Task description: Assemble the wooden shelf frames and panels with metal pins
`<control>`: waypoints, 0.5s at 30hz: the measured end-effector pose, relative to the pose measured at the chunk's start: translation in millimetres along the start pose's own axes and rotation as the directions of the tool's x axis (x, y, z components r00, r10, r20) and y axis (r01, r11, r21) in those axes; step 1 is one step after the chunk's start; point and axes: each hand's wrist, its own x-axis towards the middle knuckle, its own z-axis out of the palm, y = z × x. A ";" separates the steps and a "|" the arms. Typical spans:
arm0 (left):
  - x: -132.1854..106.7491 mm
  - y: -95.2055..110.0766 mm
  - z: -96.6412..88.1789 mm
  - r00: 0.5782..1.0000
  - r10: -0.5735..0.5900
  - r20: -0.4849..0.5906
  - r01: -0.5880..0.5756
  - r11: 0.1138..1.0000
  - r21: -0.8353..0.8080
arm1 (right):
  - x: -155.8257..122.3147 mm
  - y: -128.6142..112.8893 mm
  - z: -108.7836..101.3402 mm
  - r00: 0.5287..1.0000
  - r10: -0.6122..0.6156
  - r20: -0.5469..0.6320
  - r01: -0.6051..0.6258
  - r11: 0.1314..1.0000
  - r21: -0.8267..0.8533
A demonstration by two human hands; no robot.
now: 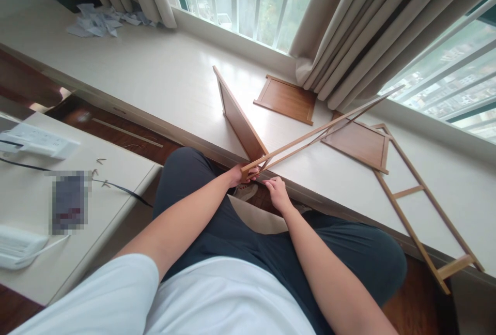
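My left hand is closed around the near end of a long, narrow wooden frame, whose two rails slant up to the right above the white window ledge. A wooden panel stands on edge, meeting the frame near that hand; whether they are fastened cannot be made out. Just right of the frame's end, my right hand has its thumb and fingers pinched together, and anything between them is too small to name. Two more wooden panels lie flat on the ledge, one by the curtain, one farther right.
A second ladder-like wooden frame lies at the right, overhanging the ledge. Crumpled papers sit at the far left. The left side table bears several small screws, a power strip and a blurred-out dark object.
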 end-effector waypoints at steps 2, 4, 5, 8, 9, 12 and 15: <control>-1.1 0.6 -0.2 1.000 0.000 0.002 0.000 1.000 0.005 | -0.7 -0.8 -4.8 1.000 -0.013 -0.021 0.013 1.000 0.002; -2.3 1.2 -0.4 1.000 -0.001 -0.004 0.001 1.000 0.011 | -2.2 -1.5 -9.0 1.000 -0.020 -0.009 0.021 0.995 0.094; -2.8 1.4 -0.5 1.000 -0.001 -0.006 0.001 1.000 0.015 | -3.2 -1.7 -10.5 1.000 -0.015 -0.001 0.015 0.987 0.160; -3.1 1.2 -0.9 1.000 0.004 -0.009 -0.004 1.000 0.023 | -6.7 -1.0 -10.6 0.997 0.074 0.017 -0.075 0.931 0.357; -2.8 1.0 -1.1 1.000 0.005 -0.006 -0.005 1.000 0.022 | -7.7 -0.6 -9.3 0.993 0.111 0.030 -0.113 0.903 0.415; -1.6 0.7 -1.7 1.000 0.006 -0.002 -0.006 1.000 0.017 | -9.9 -0.8 -4.1 0.981 0.185 0.054 -0.184 0.814 0.550; -1.1 1.0 -2.2 1.000 0.003 -0.001 -0.003 1.000 0.022 | -10.4 -4.1 -0.1 0.980 0.198 0.026 -0.171 0.765 0.621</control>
